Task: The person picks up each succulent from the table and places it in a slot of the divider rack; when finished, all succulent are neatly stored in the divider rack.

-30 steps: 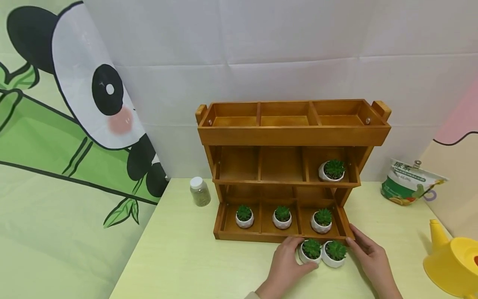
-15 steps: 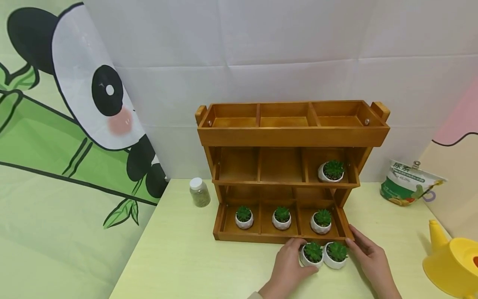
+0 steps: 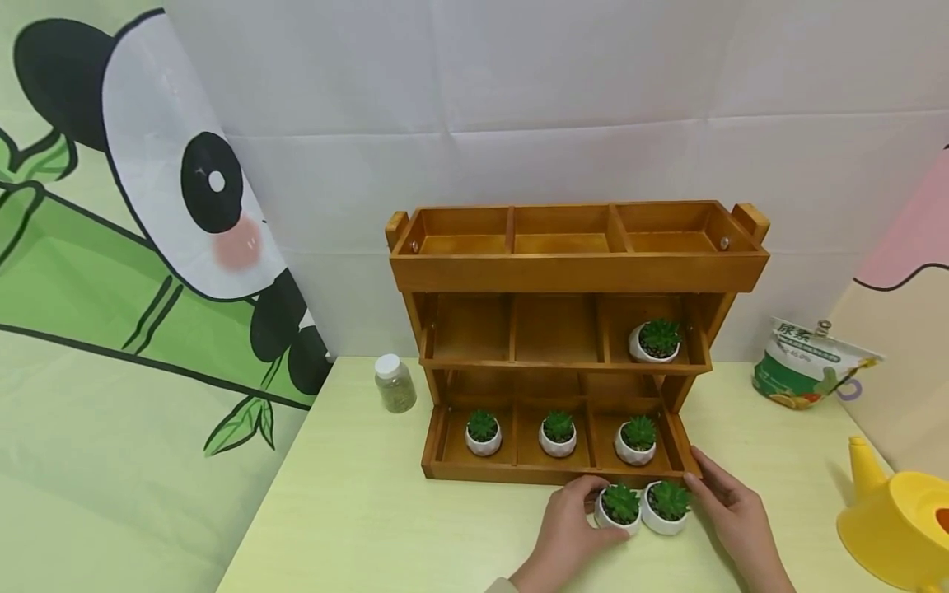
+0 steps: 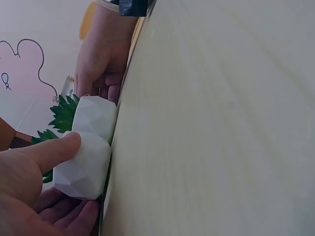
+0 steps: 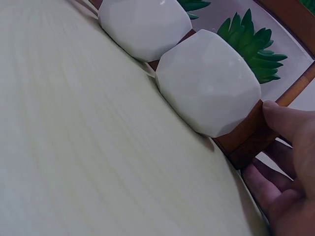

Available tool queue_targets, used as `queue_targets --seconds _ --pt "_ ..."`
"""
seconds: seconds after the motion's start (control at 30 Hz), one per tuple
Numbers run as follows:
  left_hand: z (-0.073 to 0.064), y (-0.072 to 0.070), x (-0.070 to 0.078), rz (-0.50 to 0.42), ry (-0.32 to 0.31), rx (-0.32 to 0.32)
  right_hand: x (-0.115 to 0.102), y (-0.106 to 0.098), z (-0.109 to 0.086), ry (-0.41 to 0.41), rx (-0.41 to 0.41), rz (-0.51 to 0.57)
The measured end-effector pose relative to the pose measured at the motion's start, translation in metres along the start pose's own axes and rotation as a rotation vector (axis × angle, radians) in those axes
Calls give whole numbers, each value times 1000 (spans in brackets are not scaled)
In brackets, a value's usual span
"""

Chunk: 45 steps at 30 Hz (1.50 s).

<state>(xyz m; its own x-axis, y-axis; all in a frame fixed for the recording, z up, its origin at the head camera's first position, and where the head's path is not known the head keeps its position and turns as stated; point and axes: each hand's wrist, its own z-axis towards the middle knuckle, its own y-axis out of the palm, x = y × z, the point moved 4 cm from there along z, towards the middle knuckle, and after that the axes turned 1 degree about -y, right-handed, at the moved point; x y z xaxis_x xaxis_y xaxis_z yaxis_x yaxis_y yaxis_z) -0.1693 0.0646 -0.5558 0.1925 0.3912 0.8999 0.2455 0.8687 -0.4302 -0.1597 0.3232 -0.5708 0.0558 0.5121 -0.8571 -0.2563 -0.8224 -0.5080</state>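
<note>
Pinching with left grip [image 3: 571, 527] a small, round white faceted pot with a spiky green succulent [image 3: 619, 505], thumb against the near side. Standing upright on the pale yellow tabletop [image 3: 334, 511], just in front of the rack's bottom tier. Set just beside on the right: a matching white faceted pot with green succulent [image 3: 666, 506], also upright.

Holding with right grip [image 3: 734, 519] the front right corner of a three-tier brown wooden rack [image 3: 556, 327], thumb at the front corner, fingers at the right end. Standing near the back edge of the tabletop, with three compartments to a tier.

Seated in the bottom tier, one to a compartment: left potted succulent [image 3: 483, 434], middle potted succulent [image 3: 558, 434], right potted succulent [image 3: 635, 440], all in white pots. Seated in the middle tier, right compartment: upper potted succulent [image 3: 656, 341].

Noted toward the tabletop's back left corner: clear jar with white lid [image 3: 395, 385]. Toward the back right corner: green-and-white printed pouch with metal clip [image 3: 808, 364]. By the right edge, partly cut off in the head view: yellow watering can [image 3: 893, 527].
</note>
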Motion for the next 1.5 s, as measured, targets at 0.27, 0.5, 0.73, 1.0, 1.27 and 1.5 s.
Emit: queue_targets --seconds 0.27,0.5,0.73,1.0,1.27,1.5 --pt "1 -8 3 -21 47 -3 -2 -2 0 -37 19 8" --pt "2 -22 20 79 130 18 -2 -3 1 -41 20 19" --pt "7 -41 38 70 195 26 -2 -2 2 -54 26 33" --pt "15 -68 65 -1 259 13 -2 -1 2 -52 24 25" --pt "28 -96 94 -2 324 38 -1 -1 2 -57 20 27" --pt "40 -114 115 -3 352 56 0 -1 0 -39 18 25"
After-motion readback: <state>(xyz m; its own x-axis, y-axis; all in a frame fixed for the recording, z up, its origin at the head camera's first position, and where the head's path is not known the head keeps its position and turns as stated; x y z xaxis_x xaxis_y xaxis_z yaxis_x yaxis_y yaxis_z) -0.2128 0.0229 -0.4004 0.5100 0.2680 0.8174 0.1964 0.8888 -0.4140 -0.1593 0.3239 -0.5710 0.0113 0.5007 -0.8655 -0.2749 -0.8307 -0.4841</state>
